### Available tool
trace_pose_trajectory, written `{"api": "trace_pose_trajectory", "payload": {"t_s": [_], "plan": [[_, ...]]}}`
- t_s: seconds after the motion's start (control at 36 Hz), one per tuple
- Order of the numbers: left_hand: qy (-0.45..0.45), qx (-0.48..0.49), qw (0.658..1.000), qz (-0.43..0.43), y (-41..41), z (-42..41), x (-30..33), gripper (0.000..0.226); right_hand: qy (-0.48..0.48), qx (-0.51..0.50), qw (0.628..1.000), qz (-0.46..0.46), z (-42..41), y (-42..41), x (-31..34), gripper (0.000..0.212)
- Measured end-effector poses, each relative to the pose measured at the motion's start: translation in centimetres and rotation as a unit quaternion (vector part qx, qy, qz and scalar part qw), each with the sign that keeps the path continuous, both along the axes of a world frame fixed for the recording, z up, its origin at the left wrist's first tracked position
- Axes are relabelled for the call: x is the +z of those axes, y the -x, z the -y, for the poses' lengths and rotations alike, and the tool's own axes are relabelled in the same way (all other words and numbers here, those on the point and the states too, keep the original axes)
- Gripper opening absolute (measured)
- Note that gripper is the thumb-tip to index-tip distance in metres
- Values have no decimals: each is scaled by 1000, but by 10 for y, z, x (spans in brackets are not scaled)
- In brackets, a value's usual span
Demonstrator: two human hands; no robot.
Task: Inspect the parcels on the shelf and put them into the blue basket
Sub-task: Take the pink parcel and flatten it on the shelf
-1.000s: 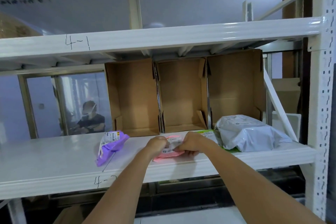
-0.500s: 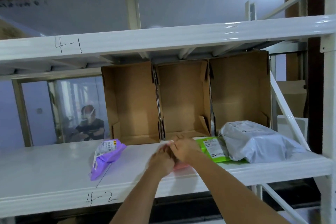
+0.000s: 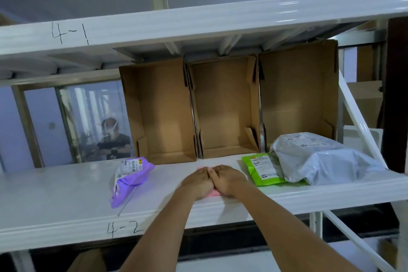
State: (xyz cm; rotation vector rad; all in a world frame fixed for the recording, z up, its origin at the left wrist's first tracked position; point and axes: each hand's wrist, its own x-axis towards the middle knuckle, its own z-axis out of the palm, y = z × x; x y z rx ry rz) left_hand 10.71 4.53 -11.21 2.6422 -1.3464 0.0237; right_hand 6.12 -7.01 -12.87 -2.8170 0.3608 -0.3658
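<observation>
A flat pink parcel (image 3: 214, 193) lies on the white shelf (image 3: 66, 196) marked 4-2, almost hidden under my hands. My left hand (image 3: 196, 183) and my right hand (image 3: 229, 180) sit side by side on it, thumbs touching, fingers curled over it and holding it. A purple parcel (image 3: 130, 179) with a white label lies to the left. To the right, a green parcel (image 3: 262, 170) is partly tucked under a large grey bagged parcel (image 3: 320, 159). No blue basket is in view.
Three open cardboard boxes (image 3: 225, 108) stand on their sides at the back of the shelf. The upper shelf beam (image 3: 198, 17) marked 4-1 runs overhead. A slanted white brace (image 3: 357, 121) crosses at the right. A person (image 3: 112, 141) sits behind glass at the back left.
The pink parcel, held up and showing between my fingers a second ago, now lies flat near the shelf's front edge under both hands, which have come together. The view has moved closer.
</observation>
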Motion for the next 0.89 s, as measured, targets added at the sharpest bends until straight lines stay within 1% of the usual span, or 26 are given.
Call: {"api": "trace_pose_trajectory", "payload": {"t_s": [0.11,0.19,0.25,0.36,0.39,0.47,0.56,0.69,0.78,0.89], "plan": [[4,50,999,-11,-3,2,-1,72,4,-8,1000,-7,0,-1,1,60],[10,78,997,-8,-6,3,-3,60,6,-12,1000,-3,1,-2,-1,63],[13,75,997,-11,-7,4,-4,60,3,-13,1000,4,2,-2,-3,67],[10,51,999,-9,-4,2,-6,79,4,-9,1000,7,0,-1,-3,63],[6,52,999,-9,-3,1,-6,81,3,-9,1000,4,-2,0,-3,63],[1,52,999,-12,-3,0,-6,78,13,-16,1000,-8,0,-2,-3,64],[-15,45,999,-2,-1,-1,-4,80,29,-25,999,-19,0,-2,-2,65],[-34,39,999,-15,5,0,3,73,38,-31,999,-22,3,-3,-2,56],[-34,50,998,-29,3,2,5,71,45,-30,998,-33,3,-5,1,59],[-27,77,997,2,1,4,-4,73,21,-28,999,-17,1,1,0,65]]}}
